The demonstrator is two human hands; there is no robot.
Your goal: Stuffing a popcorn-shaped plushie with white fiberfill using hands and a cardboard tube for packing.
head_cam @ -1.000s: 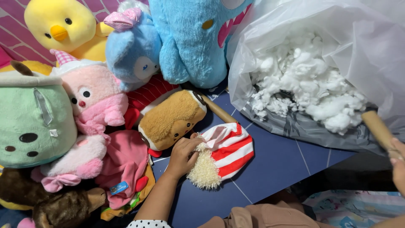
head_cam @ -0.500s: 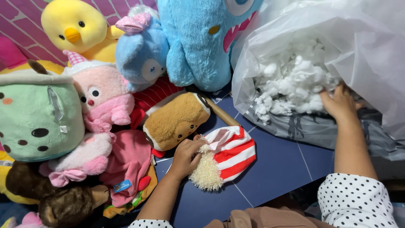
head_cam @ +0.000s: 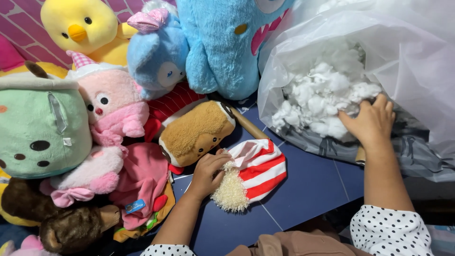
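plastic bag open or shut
Open: the plastic bag gapes wide, white stuffing shows inside, and the right hand reaches in.

Bright, even light fills the view, with soft shadows. Mild glare whitens the plastic bag [head_cam: 379,42] at two o'clock. Focus is sharp throughout.

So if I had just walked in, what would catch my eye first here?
Probably the heap of plush toys filling the left and top: a yellow chick, a big blue monster and a pink doll. On the right, the right hand digs into white stuffing inside a clear plastic bag. In the middle, the left hand grips a red-and-white striped toy on the blue floor.
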